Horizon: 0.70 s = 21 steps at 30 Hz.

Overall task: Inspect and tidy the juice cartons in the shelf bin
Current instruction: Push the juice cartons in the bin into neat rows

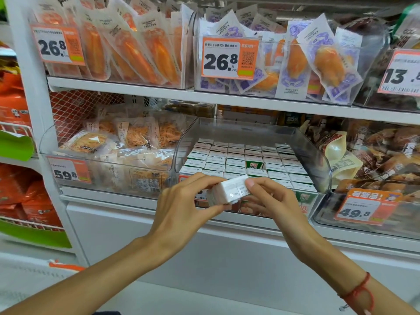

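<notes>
Both hands held one small white juice carton just in front of the clear shelf bin, at the height of the bin's front lip. Left hand pinched the carton's left end, thumb beneath, fingers curled over the top. Right hand gripped the right end, thumb pressed on the upper face, the other fingers wrapped under. Carton lay tilted, long side across the view; print on it too blurred to read.

Inside the bin, rows of cartons stood packed upright, white tops showing. One gap near the middle of the bin exposed a green carton face.

A red cord bracelet sat on the right wrist, below and right of the bin. Left of the bin, a neighbouring bin of pale snack packs with a price tag reading 59.8. Right of the bin, brown packaged goods above a tag reading 49.8. On the shelf above the bin, orange-filled pouches behind a 26.8 tag.
</notes>
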Tool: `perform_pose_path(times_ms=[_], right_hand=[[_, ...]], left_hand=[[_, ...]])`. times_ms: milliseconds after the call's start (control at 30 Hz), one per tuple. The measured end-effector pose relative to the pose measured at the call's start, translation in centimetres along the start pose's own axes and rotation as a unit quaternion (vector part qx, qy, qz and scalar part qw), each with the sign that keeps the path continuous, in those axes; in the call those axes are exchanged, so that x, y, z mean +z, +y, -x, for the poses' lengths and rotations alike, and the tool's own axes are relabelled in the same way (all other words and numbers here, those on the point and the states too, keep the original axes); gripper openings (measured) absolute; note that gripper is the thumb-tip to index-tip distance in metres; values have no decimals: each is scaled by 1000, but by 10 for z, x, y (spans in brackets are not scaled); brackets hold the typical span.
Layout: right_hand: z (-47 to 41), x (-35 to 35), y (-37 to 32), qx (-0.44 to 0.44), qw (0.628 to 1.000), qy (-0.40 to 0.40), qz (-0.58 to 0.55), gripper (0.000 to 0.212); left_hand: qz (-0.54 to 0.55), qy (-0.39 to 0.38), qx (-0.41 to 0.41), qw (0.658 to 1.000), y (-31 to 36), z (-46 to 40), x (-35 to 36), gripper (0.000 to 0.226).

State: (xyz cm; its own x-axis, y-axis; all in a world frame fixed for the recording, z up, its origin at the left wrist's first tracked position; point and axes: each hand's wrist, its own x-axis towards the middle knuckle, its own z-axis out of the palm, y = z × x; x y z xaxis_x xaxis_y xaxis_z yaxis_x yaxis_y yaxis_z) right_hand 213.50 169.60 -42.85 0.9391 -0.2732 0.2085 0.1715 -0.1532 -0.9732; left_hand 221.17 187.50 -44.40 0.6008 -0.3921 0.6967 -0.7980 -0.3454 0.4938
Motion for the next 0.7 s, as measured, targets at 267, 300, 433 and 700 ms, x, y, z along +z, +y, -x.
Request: perform_pose_path(times_ms=[267,300,433,700], right_hand=[[0,-5,3,-46,998,-23,47,28],[0,-5,3,-62,995,-39,63,28],[1,-2,7,-85,982,-81,149,45],[1,6,5,-86,987,-52,127,43]], left_hand=[[278,-76,-189,939,2,-4,5,36],[322,-84,-234,914,2,-4,6,32],[474,-102,-360,797,0,-5,3,39],[479,-102,-467,736,-3,-9,-2,49]])
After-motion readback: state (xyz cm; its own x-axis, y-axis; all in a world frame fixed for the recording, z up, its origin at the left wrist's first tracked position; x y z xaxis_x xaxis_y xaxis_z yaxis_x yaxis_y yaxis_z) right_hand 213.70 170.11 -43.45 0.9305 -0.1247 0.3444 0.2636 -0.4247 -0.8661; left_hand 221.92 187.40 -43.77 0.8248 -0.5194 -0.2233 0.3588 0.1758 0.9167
